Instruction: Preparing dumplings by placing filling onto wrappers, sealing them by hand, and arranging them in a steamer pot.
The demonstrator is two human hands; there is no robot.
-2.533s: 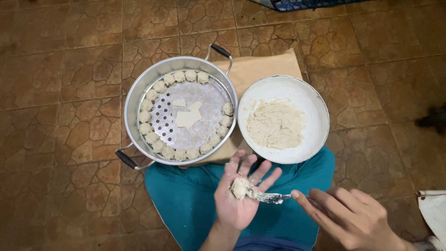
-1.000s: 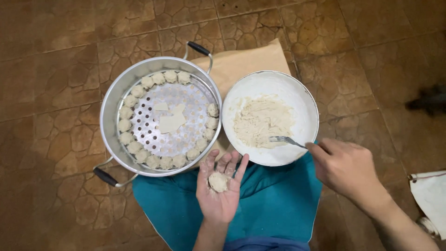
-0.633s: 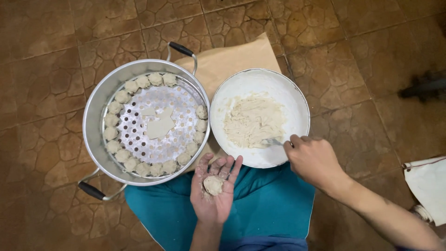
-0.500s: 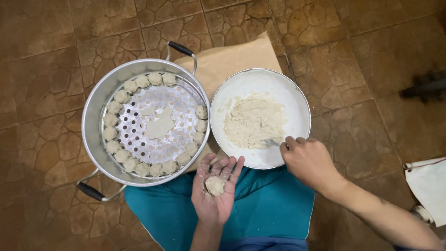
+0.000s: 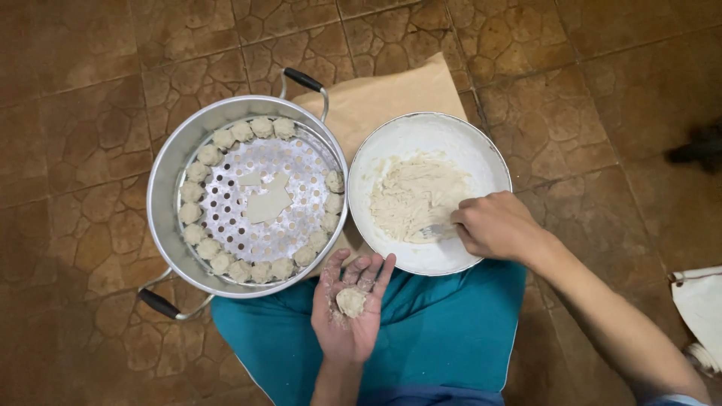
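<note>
A white bowl [image 5: 430,135] of pale filling [image 5: 412,197] sits on the tiled floor [image 5: 90,90], taken here as landmark. Just left of it, nearly touching, stands a metal steamer pot [image 5: 167,180] with black handles, small dumplings [image 5: 226,263] ringing its perforated tray. Brown paper [image 5: 383,94] lies under both, behind the bowl. In the bowl, the right hand [image 5: 495,225] has its fingers closed on a fork [image 5: 430,231]. Just below the bowl, over teal cloth [image 5: 436,331], the left hand [image 5: 350,312] lies palm up, fingers spread, a dough piece [image 5: 350,301] resting on it. A white bag [image 5: 703,301] lies far right.
</note>
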